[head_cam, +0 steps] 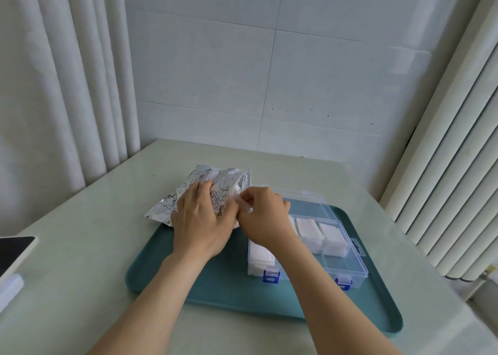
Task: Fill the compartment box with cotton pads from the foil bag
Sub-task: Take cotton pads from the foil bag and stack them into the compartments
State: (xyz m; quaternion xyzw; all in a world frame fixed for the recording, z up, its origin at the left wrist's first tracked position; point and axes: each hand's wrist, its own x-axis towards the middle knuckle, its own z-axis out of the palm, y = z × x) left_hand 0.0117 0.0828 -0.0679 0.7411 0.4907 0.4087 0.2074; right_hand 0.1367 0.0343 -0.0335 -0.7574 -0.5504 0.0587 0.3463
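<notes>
Teal tray [210, 287] on desk [80, 247]: left hand [200, 220] presses flat-fingered on foil bag [194, 178] at far-left corner, evidently steadying it, while right hand [265, 214] pinches its mouth beside part-filled compartment box [347, 263].

Foil bag [188, 193]: crumpled, printed, lying left of box [342, 249]; box clear, lid open, blue latches, compartments holding white pads [307, 226].

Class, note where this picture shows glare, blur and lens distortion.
Head view: glare glints off the foil bag. Same view: the right hand blurs at its fingertips. Same view: wide-angle bending curves the radiator and curtain.
</notes>
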